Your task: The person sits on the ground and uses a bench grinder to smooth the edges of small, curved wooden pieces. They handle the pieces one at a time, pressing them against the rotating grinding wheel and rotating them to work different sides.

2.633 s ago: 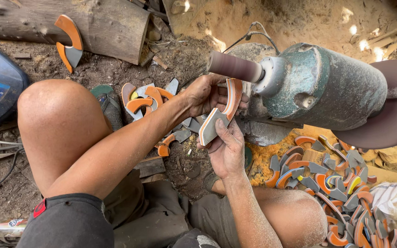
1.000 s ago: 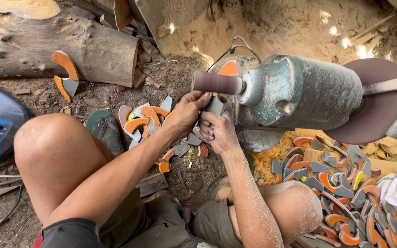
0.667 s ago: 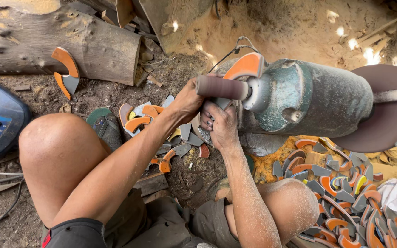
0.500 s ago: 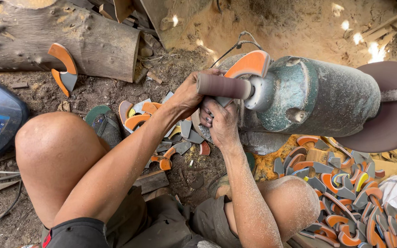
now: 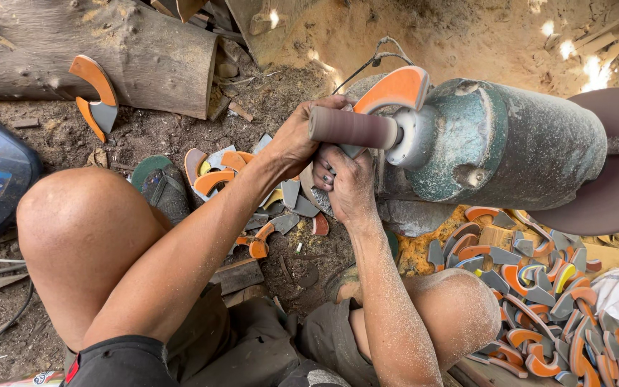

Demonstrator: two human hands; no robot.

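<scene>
While the person sits low with both knees raised at the bottom of the frame, 2 heaps of curved orange-and-grey pieces (image 5: 539,308) lie on the dirt floor (image 5: 137,136), 1 at lower right, 1 at centre. Above the centre heap, the right hand (image 5: 349,183) and left hand (image 5: 299,136) meet, fingers curled tight around 1 curved orange piece (image 5: 394,87). The piece rises above the hands at upper centre, pressed against the sanding drum (image 5: 352,127), whose long axis runs left to right from the green motor (image 5: 510,143). A log (image 5: 109,43) lies at upper left.
</scene>
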